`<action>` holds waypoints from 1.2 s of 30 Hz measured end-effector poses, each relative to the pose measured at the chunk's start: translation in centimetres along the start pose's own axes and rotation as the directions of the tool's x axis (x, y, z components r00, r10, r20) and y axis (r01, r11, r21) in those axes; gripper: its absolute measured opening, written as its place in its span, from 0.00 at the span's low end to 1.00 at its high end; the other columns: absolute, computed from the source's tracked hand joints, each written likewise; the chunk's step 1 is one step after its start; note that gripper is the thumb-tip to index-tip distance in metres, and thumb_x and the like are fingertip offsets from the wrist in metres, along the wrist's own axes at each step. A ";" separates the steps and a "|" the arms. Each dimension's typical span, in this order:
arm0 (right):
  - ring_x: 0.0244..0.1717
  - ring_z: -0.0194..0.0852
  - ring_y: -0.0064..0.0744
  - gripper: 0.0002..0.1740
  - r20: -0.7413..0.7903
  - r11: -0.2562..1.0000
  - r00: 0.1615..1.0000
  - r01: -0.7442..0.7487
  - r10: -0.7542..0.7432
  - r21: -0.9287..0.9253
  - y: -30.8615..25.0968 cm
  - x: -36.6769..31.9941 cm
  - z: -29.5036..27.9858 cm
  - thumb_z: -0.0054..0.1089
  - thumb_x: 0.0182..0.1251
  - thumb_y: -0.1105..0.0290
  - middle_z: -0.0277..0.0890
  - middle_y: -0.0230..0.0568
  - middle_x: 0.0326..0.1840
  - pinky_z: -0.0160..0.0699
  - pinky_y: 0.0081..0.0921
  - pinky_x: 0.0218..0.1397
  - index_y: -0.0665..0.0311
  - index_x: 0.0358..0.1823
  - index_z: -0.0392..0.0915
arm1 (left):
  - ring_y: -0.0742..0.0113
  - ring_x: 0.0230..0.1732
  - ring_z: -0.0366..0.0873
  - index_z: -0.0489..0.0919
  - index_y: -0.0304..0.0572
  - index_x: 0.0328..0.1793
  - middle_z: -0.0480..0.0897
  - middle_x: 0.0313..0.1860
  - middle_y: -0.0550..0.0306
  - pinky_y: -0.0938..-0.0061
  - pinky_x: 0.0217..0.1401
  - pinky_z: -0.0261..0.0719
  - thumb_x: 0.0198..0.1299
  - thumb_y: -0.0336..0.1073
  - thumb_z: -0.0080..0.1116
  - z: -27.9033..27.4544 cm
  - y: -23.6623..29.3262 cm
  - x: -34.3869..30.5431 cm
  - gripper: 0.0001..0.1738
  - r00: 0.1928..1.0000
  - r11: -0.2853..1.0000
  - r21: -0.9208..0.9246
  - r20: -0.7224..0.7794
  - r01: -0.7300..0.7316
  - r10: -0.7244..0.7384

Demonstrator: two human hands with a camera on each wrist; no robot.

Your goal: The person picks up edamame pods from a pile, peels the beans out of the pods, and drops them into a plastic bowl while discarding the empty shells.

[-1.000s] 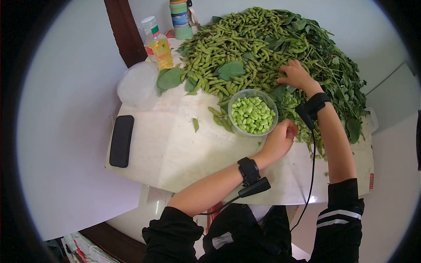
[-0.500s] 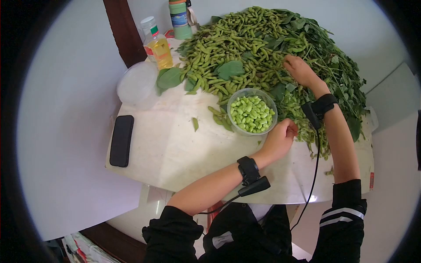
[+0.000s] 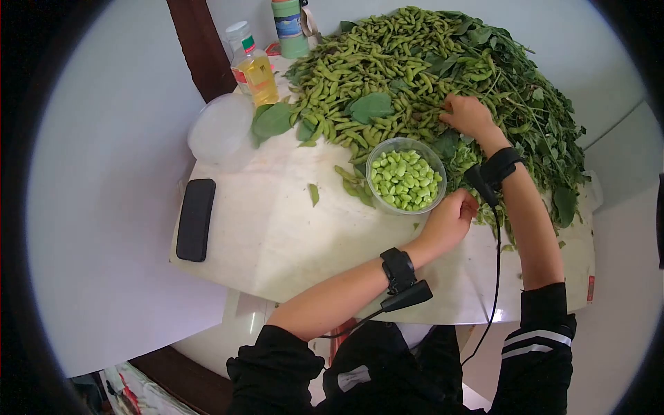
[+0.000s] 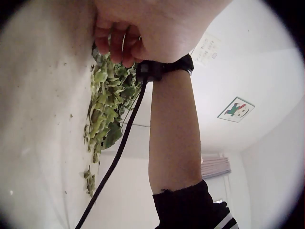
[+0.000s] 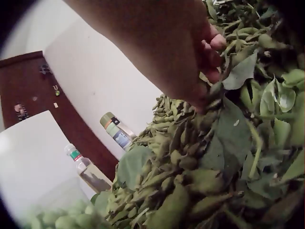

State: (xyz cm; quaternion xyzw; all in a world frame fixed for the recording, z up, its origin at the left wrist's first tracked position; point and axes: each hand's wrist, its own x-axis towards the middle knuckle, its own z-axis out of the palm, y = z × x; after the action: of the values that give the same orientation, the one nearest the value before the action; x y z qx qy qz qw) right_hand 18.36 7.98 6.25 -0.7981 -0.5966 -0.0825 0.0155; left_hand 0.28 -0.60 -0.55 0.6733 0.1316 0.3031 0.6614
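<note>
In the head view my right hand (image 3: pixel 472 117) reaches into a heap of green soybean pods (image 3: pixel 373 69), near its leafy side. The right wrist view has its bent fingers (image 5: pixel 217 43) among the pods and a leaf; I cannot tell whether they pinch a pod. My left hand (image 3: pixel 449 218) rests at the near right side of a clear plastic bowl (image 3: pixel 387 205) of shelled green beans (image 3: pixel 404 180). Its fingers (image 4: pixel 116 43) are loosely bent in the left wrist view, with gaps between them and nothing seen in them.
Leafy stalks (image 3: pixel 539 131) pile up on the right, with emptied shells (image 3: pixel 477 214) by the left hand. On the left are a black phone (image 3: pixel 196 220), a translucent lid (image 3: pixel 221 130) and an oil bottle (image 3: pixel 259 79). A green flask (image 3: pixel 289 31) stands behind.
My right hand drew back a little to the right, then came forward to the pods again. The left hand keeps its place beside the bowl. The head view has shifted slightly.
</note>
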 end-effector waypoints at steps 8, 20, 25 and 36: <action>0.36 0.74 0.44 0.11 0.136 0.994 0.990 -0.044 0.031 0.098 -0.2 0.2 -1.0 0.58 0.48 0.70 0.76 0.45 0.33 0.74 0.39 0.37 0.63 0.34 0.75 | 0.68 0.31 0.74 0.72 0.33 0.32 0.77 0.27 0.53 0.76 0.36 0.71 0.52 0.22 0.41 -0.2 0.4 -0.1 0.06 1.000 1.000 0.001 0.011 0.003 -0.003; 0.34 0.74 0.46 0.13 0.072 0.980 0.994 0.062 -0.077 0.190 0.4 0.3 -0.6 0.60 0.40 0.76 0.76 0.47 0.32 0.74 0.38 0.37 0.67 0.32 0.77 | 0.68 0.28 0.74 0.72 0.33 0.31 0.77 0.26 0.53 0.77 0.33 0.70 0.51 0.21 0.41 -0.2 0.5 -0.1 0.07 1.000 0.999 0.023 0.010 -0.022 0.022; 0.33 0.75 0.41 0.11 -0.009 0.922 1.000 0.013 -0.010 0.387 2.0 0.2 -1.1 0.58 0.41 0.77 0.77 0.45 0.30 0.75 0.36 0.36 0.67 0.31 0.77 | 0.68 0.27 0.73 0.72 0.34 0.31 0.77 0.26 0.54 0.77 0.32 0.70 0.51 0.21 0.41 -0.2 0.2 0.0 0.07 0.999 0.998 0.034 0.001 -0.045 0.045; 0.34 0.74 0.38 0.13 0.052 0.929 0.995 0.057 -0.082 0.367 2.1 -0.5 -0.4 0.60 0.41 0.76 0.75 0.44 0.31 0.74 0.33 0.38 0.66 0.34 0.75 | 0.70 0.26 0.72 0.73 0.34 0.31 0.77 0.25 0.55 0.78 0.32 0.69 0.51 0.22 0.41 -0.2 0.3 -0.1 0.07 0.999 0.997 0.063 0.002 -0.039 0.039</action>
State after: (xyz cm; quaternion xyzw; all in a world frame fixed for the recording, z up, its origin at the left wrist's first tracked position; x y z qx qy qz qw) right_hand 20.21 6.88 6.70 -0.7620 -0.6297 0.0558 0.1407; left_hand 0.06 -0.54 -0.31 0.6963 0.1275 0.3115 0.6340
